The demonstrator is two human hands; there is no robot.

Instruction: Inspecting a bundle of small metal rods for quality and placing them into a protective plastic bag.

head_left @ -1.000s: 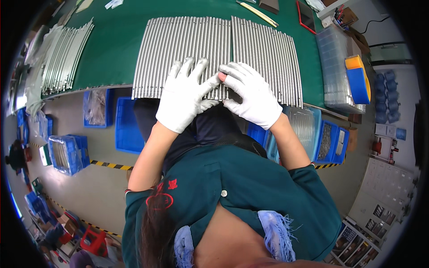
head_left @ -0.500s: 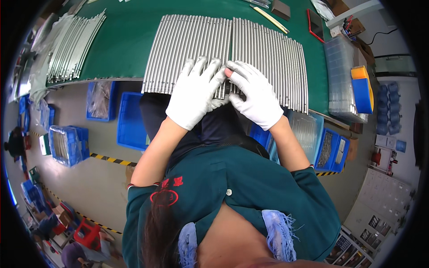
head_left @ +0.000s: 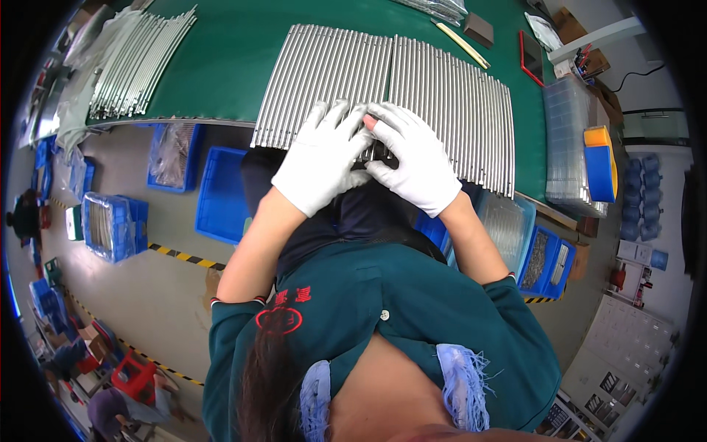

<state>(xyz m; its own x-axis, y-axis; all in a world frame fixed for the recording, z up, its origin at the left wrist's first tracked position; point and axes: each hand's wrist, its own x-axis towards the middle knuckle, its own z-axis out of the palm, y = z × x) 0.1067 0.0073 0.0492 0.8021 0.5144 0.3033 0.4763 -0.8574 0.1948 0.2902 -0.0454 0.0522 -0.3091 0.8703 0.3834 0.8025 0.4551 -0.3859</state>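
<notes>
Two side-by-side rows of slim silver metal rods [head_left: 324, 66] lie on the green table, split by a narrow gap. My left hand [head_left: 317, 158], in a white glove, rests over the near ends of the left row, fingers stretched and thumb apart. My right hand [head_left: 420, 158], also gloved, lies over the near part of the right row [head_left: 456, 96]. Its fingers are extended, and one bare fingertip shows by the gap. The index fingers nearly meet, and the thumbs sit lower, near the table edge. Something small and dark shows between the hands; its kind is unclear.
More rods [head_left: 143, 66] lie at the far left beside plastic film. A pale yellow stick [head_left: 462, 44], a dark block [head_left: 479, 29] and a red-edged device [head_left: 530, 59] lie at the back right. Clear plastic boxes [head_left: 567, 140] stand at the right edge. Blue bins [head_left: 221, 195] sit below.
The view has shifted, so the rods appear farther right. My hands have slid a little leftward along the rods, and the thumbs have spread from the index fingers.
</notes>
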